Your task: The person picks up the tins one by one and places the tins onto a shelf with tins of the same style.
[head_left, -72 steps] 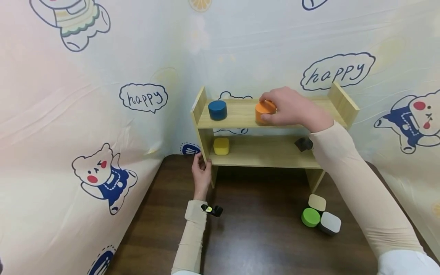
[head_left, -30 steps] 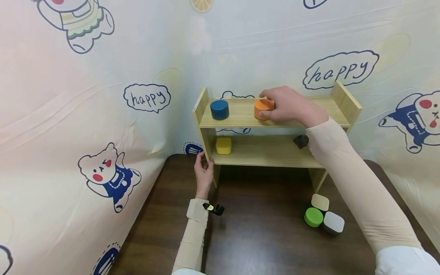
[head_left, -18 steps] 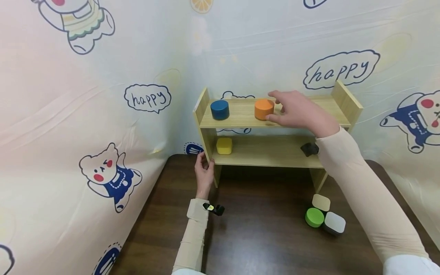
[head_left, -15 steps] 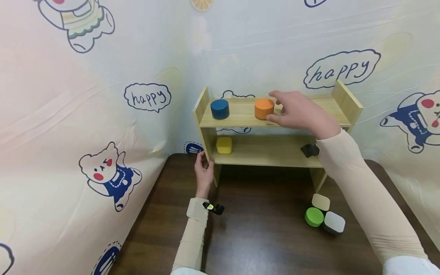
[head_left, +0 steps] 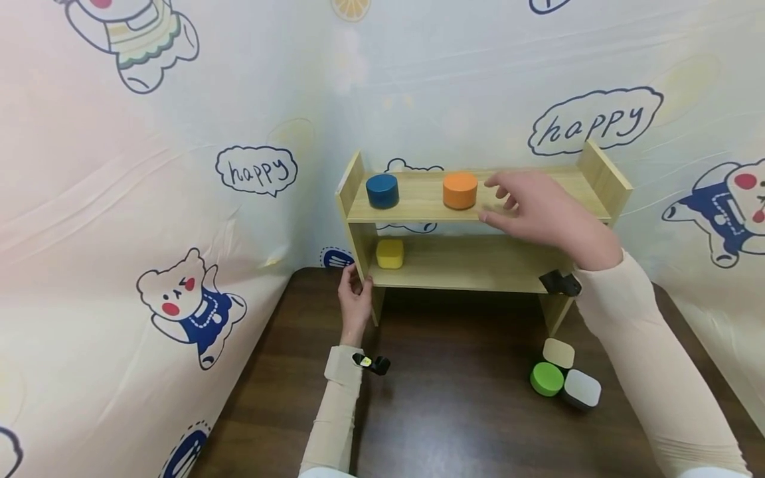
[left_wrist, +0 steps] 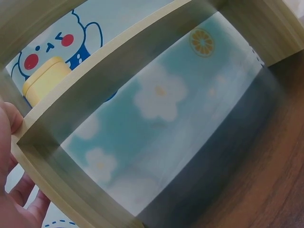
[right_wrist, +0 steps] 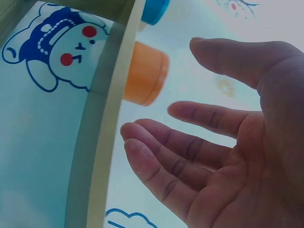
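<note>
A small two-tier wooden shelf stands on the dark table. My left hand grips the lower part of its left side panel; the left wrist view shows the thumb at the front edge and fingers on the outer side. On the top tier sits an orange round tin, with a blue round tin to its left. My right hand is just right of the orange tin, apart from it, fingers spread and holding nothing. A yellow square tin sits at the left of the lower tier.
On the table below the shelf's right end, a green round tin, a beige-topped square tin and a white-topped square tin stand close together. Printed cloth hangs behind and at both sides.
My right hand has let go of the orange tin and drawn back to the right and down. The tin stays on the top tier. My left hand keeps its hold on the shelf.
</note>
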Demonstrator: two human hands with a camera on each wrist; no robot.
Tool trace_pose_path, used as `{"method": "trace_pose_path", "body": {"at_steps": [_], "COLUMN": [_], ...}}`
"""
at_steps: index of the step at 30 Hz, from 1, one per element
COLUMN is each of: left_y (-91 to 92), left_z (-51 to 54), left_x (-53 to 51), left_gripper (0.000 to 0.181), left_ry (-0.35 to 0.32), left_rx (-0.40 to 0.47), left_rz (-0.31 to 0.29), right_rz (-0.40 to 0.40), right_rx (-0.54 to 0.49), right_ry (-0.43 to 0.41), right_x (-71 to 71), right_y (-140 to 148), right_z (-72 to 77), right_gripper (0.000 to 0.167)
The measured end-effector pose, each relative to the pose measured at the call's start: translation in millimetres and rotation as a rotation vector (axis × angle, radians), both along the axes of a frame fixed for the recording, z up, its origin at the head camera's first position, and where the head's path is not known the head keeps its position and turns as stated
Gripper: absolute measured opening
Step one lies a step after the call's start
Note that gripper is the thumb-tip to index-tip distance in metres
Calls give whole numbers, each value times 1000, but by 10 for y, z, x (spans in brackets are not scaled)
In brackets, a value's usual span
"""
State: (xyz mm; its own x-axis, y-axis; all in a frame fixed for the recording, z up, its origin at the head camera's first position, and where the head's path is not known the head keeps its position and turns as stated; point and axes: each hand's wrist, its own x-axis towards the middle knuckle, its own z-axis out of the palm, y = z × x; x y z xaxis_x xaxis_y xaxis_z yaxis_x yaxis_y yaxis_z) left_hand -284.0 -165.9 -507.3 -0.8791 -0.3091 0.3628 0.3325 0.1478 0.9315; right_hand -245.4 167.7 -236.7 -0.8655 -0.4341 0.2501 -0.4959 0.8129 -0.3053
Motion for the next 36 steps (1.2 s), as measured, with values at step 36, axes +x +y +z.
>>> {"method": "trace_pose_path", "body": {"at_steps": [36], "left_y": [25], "left_z": [25], "left_x": [6], "left_gripper": [37], "left_ry": [28], "left_rx": [3], "left_rz": [7], "right_rz": [53], "right_rx": [6], "right_ry": [65], "right_x": [626], "right_y": [262], "right_z": [-706], "right_gripper": [44]}}
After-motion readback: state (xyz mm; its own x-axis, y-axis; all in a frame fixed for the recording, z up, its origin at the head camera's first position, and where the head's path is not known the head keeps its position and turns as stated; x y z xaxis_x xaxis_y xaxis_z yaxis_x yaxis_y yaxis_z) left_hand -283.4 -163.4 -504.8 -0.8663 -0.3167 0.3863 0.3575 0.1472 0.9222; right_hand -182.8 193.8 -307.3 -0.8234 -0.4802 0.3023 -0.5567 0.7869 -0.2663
